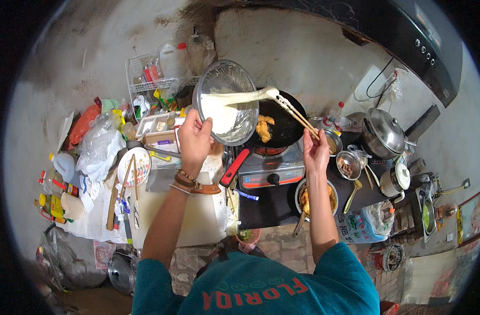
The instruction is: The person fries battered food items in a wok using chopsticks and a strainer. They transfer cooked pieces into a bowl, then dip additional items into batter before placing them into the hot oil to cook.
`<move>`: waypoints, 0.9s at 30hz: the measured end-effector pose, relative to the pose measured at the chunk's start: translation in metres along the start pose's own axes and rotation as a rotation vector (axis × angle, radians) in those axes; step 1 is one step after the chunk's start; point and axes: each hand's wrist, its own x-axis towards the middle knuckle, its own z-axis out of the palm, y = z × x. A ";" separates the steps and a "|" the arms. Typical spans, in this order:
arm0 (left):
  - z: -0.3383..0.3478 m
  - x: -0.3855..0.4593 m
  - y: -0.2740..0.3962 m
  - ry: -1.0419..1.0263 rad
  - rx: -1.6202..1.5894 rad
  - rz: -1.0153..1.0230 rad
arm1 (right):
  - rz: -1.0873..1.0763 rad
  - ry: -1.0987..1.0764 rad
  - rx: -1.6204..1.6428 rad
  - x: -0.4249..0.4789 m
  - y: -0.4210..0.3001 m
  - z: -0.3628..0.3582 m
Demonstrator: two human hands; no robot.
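Note:
My left hand (195, 138) grips the rim of a tilted metal mixing bowl (246, 132) with pale, sticky batter (218, 114) inside. In my right hand (317, 147) is a pair of wooden chopsticks (303, 120). Their tips hold a batter-coated lump (270, 93), and a thick strand of batter stretches from it back into the bowl. Behind the bowl, a black wok (289, 130) with a red handle (237, 167) sits on a gas stove (271, 167). Golden fried pieces (265, 128) lie in the wok. Below my right wrist, a metal bowl (299, 193) holds more fried pieces.
A cleaver (163, 180) lies on a white cutting board (177, 208) at the left, near a patterned plate (125, 165) with chopsticks across it. On the right stand a bowl of food pieces (348, 165), a lidded pot (383, 134) and a white lidded container (393, 181). A range hood (425, 39) hangs above.

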 end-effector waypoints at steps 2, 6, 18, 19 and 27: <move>0.006 0.001 -0.003 -0.010 0.014 0.001 | -0.031 -0.006 -0.073 -0.004 -0.004 0.003; 0.015 -0.003 -0.007 -0.025 -0.046 -0.029 | -0.176 -0.123 -0.265 -0.006 -0.009 0.034; -0.001 -0.004 -0.026 -0.051 -0.135 -0.077 | -0.075 -0.088 -0.192 0.025 -0.007 0.051; -0.004 -0.003 -0.027 -0.050 -0.142 -0.061 | -0.046 -0.048 -0.161 0.030 -0.004 0.039; -0.070 -0.023 -0.019 0.063 -0.359 -0.239 | 0.112 -0.121 -0.172 -0.003 0.016 0.037</move>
